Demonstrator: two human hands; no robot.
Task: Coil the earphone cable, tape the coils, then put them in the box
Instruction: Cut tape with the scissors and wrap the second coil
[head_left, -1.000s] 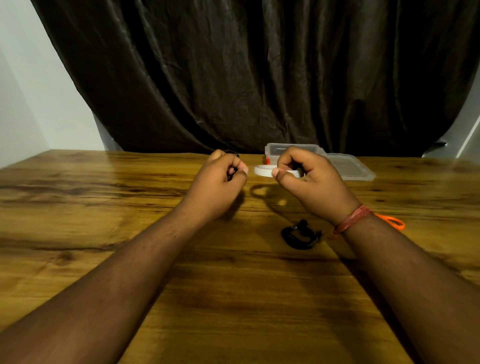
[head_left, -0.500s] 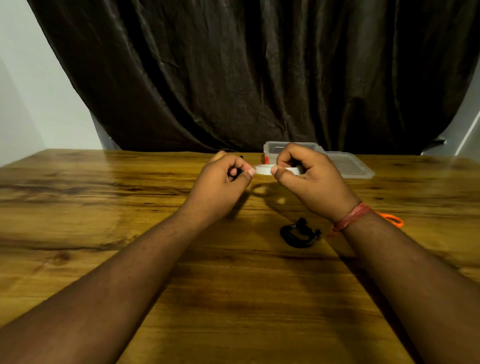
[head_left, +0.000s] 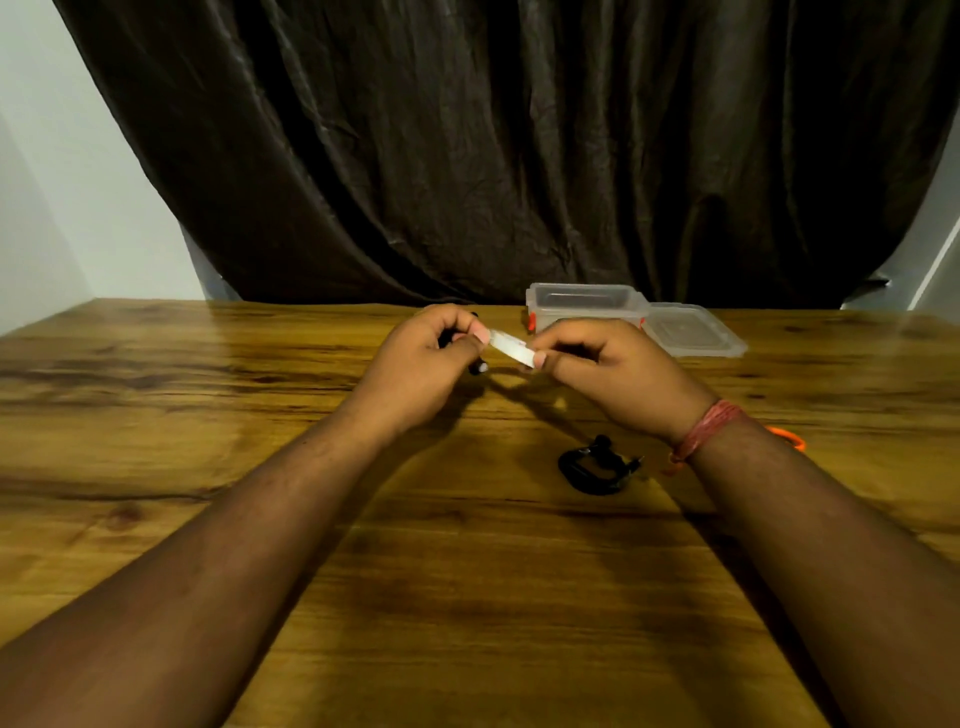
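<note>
the table (head_left: 208, 395) carries the open box (head_left: 582, 306) just beyond the hands, its lid (head_left: 691, 332) off beside it and apparently nothing inside yet. one black coil (head_left: 597, 465) lies below the right hand (head_left: 613, 374), whether taped i cannot tell. the left hand (head_left: 421, 364) grips another black earphone bundle (head_left: 478, 367), and both hands pinch the white tape (head_left: 511, 347) between them. taping looks underway; boxing is left.

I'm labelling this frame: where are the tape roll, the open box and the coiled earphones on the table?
tape roll (head_left: 511, 346), head view, white outer band
box (head_left: 584, 300), head view, front rim
coiled earphones (head_left: 597, 466), head view, black coil
</note>
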